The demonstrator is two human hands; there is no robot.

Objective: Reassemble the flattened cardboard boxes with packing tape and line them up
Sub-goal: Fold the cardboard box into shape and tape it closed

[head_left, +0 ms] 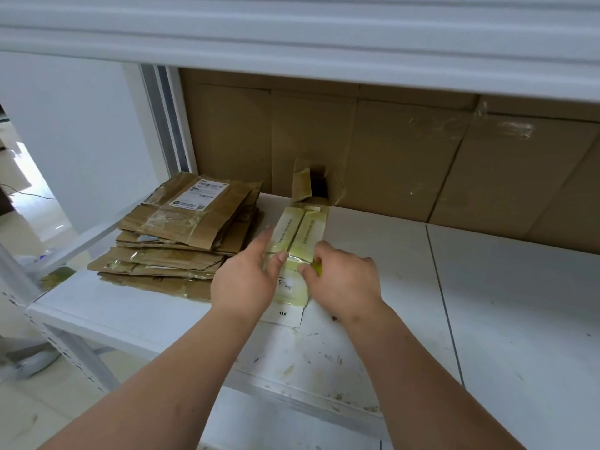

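A small cardboard box point(300, 235) lies on the white shelf point(422, 287) with its closed flaps toward me, covered in yellowish tape, and its far end open. My left hand point(246, 277) presses on the box's left side with the fingers stretched along it and the thumb on the seam. My right hand point(344, 280) is curled at the box's near right corner around a small yellow-green thing, likely a tape roll or cutter point(317, 269), mostly hidden. A stack of flattened cardboard boxes point(185, 228) lies to the left.
Large brown cartons point(422, 157) line the back of the shelf. An upper shelf edge point(292, 43) hangs overhead. A white label reading 11# point(283, 315) lies under the box's near end. The shelf's front edge runs just below my wrists, with floor beyond it.
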